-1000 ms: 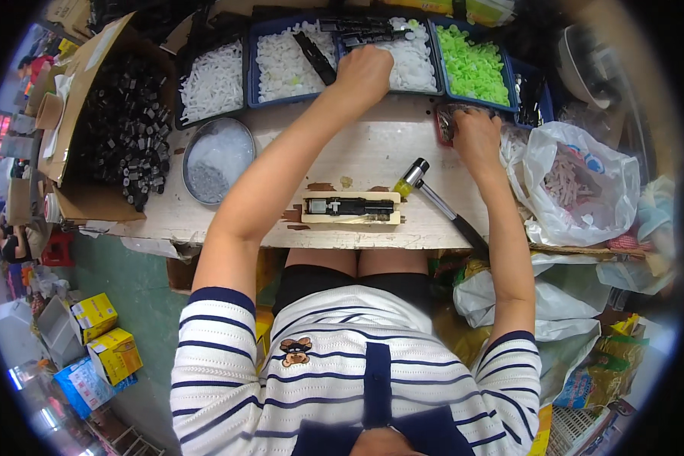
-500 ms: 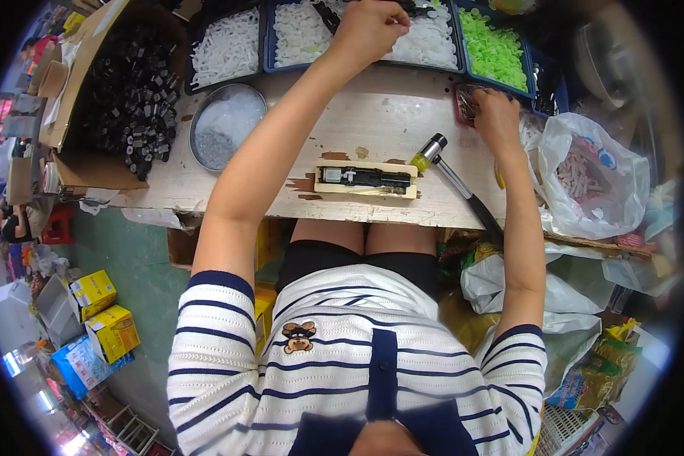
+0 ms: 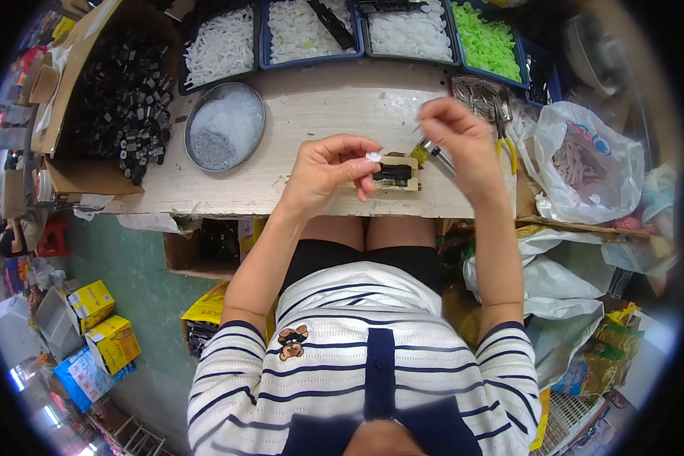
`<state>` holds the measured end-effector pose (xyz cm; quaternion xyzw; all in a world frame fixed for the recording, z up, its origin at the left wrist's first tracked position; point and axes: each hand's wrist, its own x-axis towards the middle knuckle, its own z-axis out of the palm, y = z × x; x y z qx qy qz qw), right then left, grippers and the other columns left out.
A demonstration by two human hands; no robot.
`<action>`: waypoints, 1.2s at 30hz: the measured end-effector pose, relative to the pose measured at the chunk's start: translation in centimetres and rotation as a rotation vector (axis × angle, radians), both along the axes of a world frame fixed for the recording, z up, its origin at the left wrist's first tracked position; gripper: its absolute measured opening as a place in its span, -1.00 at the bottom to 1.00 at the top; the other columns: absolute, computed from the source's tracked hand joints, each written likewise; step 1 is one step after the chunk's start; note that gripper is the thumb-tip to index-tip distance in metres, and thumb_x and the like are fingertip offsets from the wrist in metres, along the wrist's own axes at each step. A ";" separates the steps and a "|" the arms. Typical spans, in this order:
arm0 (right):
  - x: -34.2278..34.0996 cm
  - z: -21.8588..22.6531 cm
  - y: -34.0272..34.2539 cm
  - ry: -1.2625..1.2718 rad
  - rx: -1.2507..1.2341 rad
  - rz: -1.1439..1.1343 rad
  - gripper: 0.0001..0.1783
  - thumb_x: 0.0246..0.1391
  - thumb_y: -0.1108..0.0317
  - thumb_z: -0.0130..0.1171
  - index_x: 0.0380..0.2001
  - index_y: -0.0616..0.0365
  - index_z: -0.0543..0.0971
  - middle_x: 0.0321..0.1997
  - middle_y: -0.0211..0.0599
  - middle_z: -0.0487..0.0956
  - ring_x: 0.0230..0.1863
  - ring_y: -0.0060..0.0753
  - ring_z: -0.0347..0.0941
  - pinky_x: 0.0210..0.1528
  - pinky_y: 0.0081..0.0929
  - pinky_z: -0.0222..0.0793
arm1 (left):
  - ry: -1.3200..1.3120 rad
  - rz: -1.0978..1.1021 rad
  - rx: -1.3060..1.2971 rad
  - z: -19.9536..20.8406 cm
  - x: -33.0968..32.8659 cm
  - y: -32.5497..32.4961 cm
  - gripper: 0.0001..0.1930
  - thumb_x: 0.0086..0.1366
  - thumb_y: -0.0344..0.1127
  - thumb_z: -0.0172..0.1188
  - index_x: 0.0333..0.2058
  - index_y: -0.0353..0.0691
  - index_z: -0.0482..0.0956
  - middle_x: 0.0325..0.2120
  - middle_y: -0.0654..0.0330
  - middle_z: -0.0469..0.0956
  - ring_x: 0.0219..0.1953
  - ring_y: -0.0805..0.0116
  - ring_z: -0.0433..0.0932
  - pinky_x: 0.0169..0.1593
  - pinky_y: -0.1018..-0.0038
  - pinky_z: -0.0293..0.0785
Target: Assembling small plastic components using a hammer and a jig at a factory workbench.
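Note:
My left hand point(image 3: 328, 169) pinches a small white plastic piece point(image 3: 374, 156) between thumb and fingertips. Directly under it lies a cream-coloured block point(image 3: 412, 182) holding a black elongated part point(image 3: 394, 173); my left fingers cover its left end. My right hand point(image 3: 463, 140) is raised to the right of the block, smeared by motion. Its thumb and fingers are pressed together, and something thin seems to stick out, too blurred to name. Beneath that hand lies a hammer point(image 3: 442, 158) with a yellow face, its handle mostly hidden.
Bins of white pieces point(image 3: 219, 49) and green pieces point(image 3: 488, 45) line the back. A round metal bowl point(image 3: 228, 125) and a carton of black parts point(image 3: 129, 106) stand left. Rightward are a tray of small metal pieces point(image 3: 475, 93), yellow-handled pliers point(image 3: 507, 144) and a plastic bag point(image 3: 589, 163).
My left hand has come back from the rear bins to the block with a white piece. My right hand has left the metal-pieces tray and moved left, toward the block.

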<state>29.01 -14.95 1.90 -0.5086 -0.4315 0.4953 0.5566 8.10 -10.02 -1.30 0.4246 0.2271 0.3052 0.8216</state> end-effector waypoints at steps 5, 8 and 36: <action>-3.7 0.2 -0.5 0.126 -0.072 0.178 -0.94 0.02 0.45 0.11 -0.39 0.17 0.50 -0.39 -0.55 0.45 -0.41 -0.78 0.32 -0.36 -0.75 0.26 | -0.034 0.020 0.001 -0.4 -0.7 -1.0 -0.80 0.13 -0.49 0.16 -0.23 -0.38 0.51 -0.50 0.10 0.54 -0.55 0.42 0.55 -0.54 0.56 0.50; -3.8 0.1 -0.4 0.101 -0.139 0.234 -0.90 0.02 0.41 0.14 -0.37 0.17 0.48 -0.39 -0.56 0.43 -0.31 -0.73 0.30 -0.20 -0.71 0.21 | -0.039 0.036 0.019 -0.5 -1.0 -1.3 -0.80 0.13 -0.49 0.16 -0.23 -0.38 0.51 -0.50 0.10 0.55 -0.56 0.43 0.55 -0.55 0.57 0.50; -4.6 -4.0 -2.0 -1.168 0.490 0.054 -0.86 -0.25 0.44 0.22 -0.49 0.06 0.52 -0.48 -0.48 0.44 -0.38 -0.43 0.33 -0.29 -0.43 0.06 | 0.723 0.144 1.204 -0.9 -1.8 -0.5 -0.59 -0.17 -0.32 0.36 -0.24 -0.19 0.56 -0.26 0.20 0.45 -0.13 0.24 0.31 -0.07 0.34 0.17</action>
